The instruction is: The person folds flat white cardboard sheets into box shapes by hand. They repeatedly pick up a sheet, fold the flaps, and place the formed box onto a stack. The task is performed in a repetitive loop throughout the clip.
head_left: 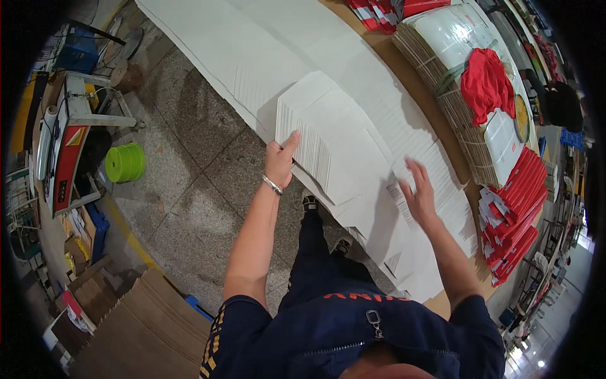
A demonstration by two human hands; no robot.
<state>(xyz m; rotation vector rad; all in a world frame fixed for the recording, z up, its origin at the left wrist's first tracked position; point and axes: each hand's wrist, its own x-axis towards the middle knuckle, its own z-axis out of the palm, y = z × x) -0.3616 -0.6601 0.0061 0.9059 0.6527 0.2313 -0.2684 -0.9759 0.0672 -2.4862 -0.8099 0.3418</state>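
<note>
My left hand (279, 161) grips the left edge of a fanned stack of white cardboard sheets (344, 117), its thumb on the layered edge and its other fingers partly hidden. The sheets have angled, cut corners and overlap like steps. To the right, my right hand (420, 192) is open with fingers apart, above or just touching the sheets at their right side; contact is hard to tell. More white cardboard (252, 38) covers the long table beneath and beyond the stack.
Brown bundles with white wrapping (442, 38) stand along the table's right side, a red cloth (486, 85) on top. Red-and-white folded pieces (514, 208) lie nearer. On the floor at left are a green spool (125, 162), a red-fronted machine (71, 158) and brown cardboard (142, 328).
</note>
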